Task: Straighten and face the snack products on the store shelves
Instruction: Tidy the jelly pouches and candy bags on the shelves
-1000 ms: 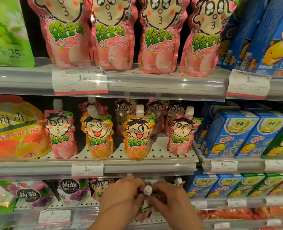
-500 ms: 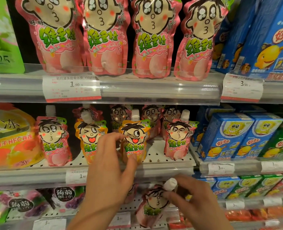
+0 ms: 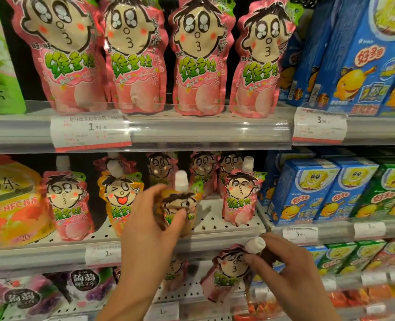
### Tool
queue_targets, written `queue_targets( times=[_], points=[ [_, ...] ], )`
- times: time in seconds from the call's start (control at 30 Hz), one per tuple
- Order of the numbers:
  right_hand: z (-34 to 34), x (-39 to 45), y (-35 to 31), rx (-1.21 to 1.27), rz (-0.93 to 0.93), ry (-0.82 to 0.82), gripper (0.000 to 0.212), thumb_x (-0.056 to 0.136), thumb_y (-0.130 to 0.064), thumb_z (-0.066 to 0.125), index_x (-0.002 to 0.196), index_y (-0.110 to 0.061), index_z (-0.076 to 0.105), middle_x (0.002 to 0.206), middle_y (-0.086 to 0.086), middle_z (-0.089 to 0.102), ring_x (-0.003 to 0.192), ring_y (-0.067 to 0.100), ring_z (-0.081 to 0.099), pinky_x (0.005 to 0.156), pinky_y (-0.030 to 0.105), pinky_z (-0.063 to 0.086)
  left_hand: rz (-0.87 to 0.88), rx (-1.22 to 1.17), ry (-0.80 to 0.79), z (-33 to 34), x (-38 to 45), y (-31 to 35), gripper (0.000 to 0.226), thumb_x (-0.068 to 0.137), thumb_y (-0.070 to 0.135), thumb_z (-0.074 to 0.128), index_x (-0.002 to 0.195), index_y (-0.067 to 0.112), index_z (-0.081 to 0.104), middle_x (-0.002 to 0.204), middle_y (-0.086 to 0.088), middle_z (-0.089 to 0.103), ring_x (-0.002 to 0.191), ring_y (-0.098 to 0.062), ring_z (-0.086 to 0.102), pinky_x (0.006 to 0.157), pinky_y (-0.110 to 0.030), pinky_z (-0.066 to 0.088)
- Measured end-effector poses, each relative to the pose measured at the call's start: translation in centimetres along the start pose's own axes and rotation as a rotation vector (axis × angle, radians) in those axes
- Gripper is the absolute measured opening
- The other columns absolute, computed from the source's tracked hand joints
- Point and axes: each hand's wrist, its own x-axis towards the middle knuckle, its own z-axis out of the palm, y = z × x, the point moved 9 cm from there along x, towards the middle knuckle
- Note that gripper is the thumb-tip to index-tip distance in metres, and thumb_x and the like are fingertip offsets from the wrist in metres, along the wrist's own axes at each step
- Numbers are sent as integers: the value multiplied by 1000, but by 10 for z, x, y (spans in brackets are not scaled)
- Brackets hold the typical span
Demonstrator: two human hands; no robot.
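Facing was underway: your left hand (image 3: 154,225) gripped the orange pouch (image 3: 180,205) at frame centre; your right hand (image 3: 284,267) pinched the pink pouch (image 3: 226,274) lower right. Next, stand both upright, labels outward.

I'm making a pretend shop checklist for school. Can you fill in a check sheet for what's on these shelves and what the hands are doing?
Surface: perforated middle shelf, price tags along the front rail.
Job's things: orange pouch on the middle shelf; pink pouch on the lower shelf, tilted.
Clutter: nothing seen.
Grippers: left hand grips the orange pouch; right hand pinches the pink pouch near its white cap.
Cables: nothing seen.
Surroundings: big pink pouches above, blue boxes right.
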Motion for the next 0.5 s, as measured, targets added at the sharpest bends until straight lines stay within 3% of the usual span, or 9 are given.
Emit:
queue_targets(
  times=[0.07,0.13,0.2,0.3,0.4,0.5],
  points=[
    [-2,2,-1,-9,0,5,31,81,-65,65,98,-40,70,91,-11,69,80,9,64,65,20,48,87,17,-14,-3,1,8,23,83,34,77,103,35,67,93,18,55,79,-6,57,66,-20,43],
    [-5,6,-2,-22,-15,26,28,81,-61,66,100,-40,70,93,-12,70,82,10,65,66,20,48,144,4,9,-10,0,13,11,82,33,79,89,32,69,92,18,57,83,-6,58,68,-18,43],
    [-6,11,-6,-25,-37,35,21,82,-53,65,99,-41,70,91,-13,69,78,11,65,64,20,48,192,-47,78,-24,-3,19,10,86,32,79,88,28,70,95,15,60,88,-8,59,72,-19,45],
    [-11,16,-12,-56,-71,84,26,84,-58,63,86,-33,67,76,-10,59,66,12,55,58,25,43,244,-86,104,-44,-5,29,13,86,32,72,93,21,72,98,10,62,90,-12,60,70,-17,43],
    [-15,22,-17,-66,-95,133,31,86,-56,62,82,-26,66,70,-4,54,63,17,53,56,34,43,285,-38,-67,-41,-6,24,20,87,42,69,94,24,74,101,14,63,93,-9,60,72,-13,41],
    [-18,30,-23,-78,-111,177,21,93,-43,68,84,-23,67,70,-2,58,63,19,54,56,36,43,318,77,-235,-23,-17,0,27,86,55,63,96,33,73,116,23,62,111,0,56,89,-14,42]
  ],
)
